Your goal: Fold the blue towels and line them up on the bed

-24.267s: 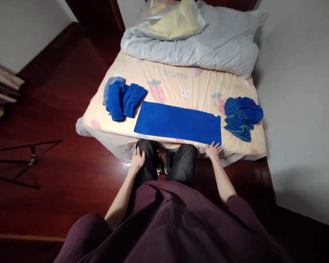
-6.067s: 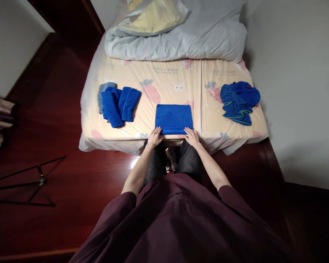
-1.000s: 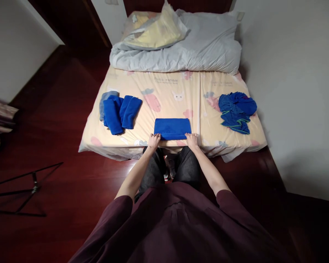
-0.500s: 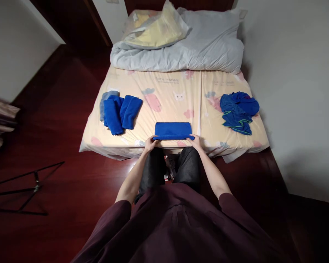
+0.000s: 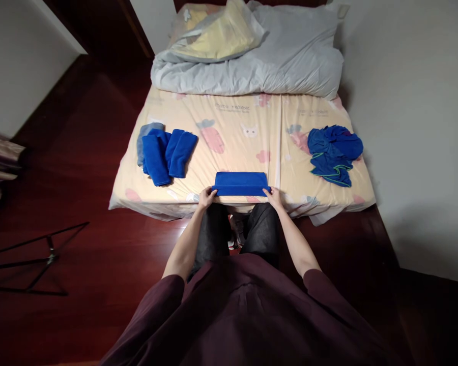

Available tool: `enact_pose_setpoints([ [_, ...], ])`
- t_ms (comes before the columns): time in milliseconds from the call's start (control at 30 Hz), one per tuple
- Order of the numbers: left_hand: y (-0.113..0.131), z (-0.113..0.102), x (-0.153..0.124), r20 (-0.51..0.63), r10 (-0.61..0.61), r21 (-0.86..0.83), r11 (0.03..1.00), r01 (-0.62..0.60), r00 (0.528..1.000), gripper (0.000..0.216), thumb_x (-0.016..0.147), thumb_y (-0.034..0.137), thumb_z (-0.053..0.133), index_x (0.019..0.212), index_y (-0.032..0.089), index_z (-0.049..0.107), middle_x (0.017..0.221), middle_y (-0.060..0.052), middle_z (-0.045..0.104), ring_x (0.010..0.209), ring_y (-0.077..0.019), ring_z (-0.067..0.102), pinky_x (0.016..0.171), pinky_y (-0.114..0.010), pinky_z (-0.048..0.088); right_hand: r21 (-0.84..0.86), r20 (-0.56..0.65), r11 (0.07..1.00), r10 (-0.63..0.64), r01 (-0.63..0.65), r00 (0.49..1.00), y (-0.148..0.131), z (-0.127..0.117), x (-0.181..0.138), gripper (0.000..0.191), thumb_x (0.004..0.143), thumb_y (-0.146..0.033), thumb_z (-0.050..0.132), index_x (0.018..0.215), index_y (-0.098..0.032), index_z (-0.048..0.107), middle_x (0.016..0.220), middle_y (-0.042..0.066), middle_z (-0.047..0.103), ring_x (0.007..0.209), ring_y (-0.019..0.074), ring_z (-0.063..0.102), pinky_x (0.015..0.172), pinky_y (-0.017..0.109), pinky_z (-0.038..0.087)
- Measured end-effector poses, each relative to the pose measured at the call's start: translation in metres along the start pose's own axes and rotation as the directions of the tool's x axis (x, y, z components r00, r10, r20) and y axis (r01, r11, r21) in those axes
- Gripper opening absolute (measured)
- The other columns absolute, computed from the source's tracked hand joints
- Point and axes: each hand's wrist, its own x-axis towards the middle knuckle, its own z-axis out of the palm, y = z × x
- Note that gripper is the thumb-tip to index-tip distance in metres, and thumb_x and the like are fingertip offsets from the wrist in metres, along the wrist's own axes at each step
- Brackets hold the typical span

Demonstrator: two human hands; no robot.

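A blue towel [image 5: 241, 182] lies as a partly folded rectangle on the bed, close to its front edge. My left hand [image 5: 206, 197] pinches the near left corner of its folded strip. At the near right corner, my right hand [image 5: 273, 196] pinches the other end of the same strip. Several folded blue towels [image 5: 181, 152] rest to the left on the sheet, with a grey-blue folded cloth [image 5: 140, 147] beside and partly under them. On the right is a crumpled heap of blue cloths [image 5: 334, 145], one of them with a green edge.
The bed [image 5: 240, 137] has a cream sheet printed with carrots and rabbits. A pale grey quilt [image 5: 290, 66] and a yellow pillow-like item in a clear cover [image 5: 225, 38] lie at its far end. Black tripod legs [image 5: 38, 262] stand on the dark red floor at left.
The strip held along the towel's near edge has turned down flat toward me and looks wider. Both hands remain at its two ends, and the view has shifted slightly.
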Motion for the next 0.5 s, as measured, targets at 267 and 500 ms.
enact_pose_setpoints([
  [267,-0.001,0.0,0.003,0.006,-0.042,0.038,0.998,0.042,0.999,0.035,0.095,0.049,0.059,0.097,0.016,0.073,0.097,-0.011,0.079,0.099,-0.0269,0.074,0.091,-0.036,0.058,0.038,-0.046,0.999,0.003,-0.002,0.999,-0.005,0.003,0.001,0.062,0.078,-0.086,0.057,0.067,-0.028,0.039,0.062,-0.004,0.04,0.063,0.0149,0.041,0.06,0.028,0.035],
  [500,0.009,0.0,0.001,-0.009,-0.103,0.103,0.989,0.104,0.995,0.036,0.099,0.046,0.056,0.101,0.016,0.076,0.101,-0.012,0.081,0.101,-0.0276,0.074,0.092,-0.035,0.056,-0.036,-0.08,0.999,-0.01,0.007,0.997,-0.017,0.001,-0.001,0.06,0.087,-0.08,0.059,0.065,-0.027,0.042,0.056,-0.004,0.038,0.061,0.0165,0.043,0.057,0.029,0.035],
])
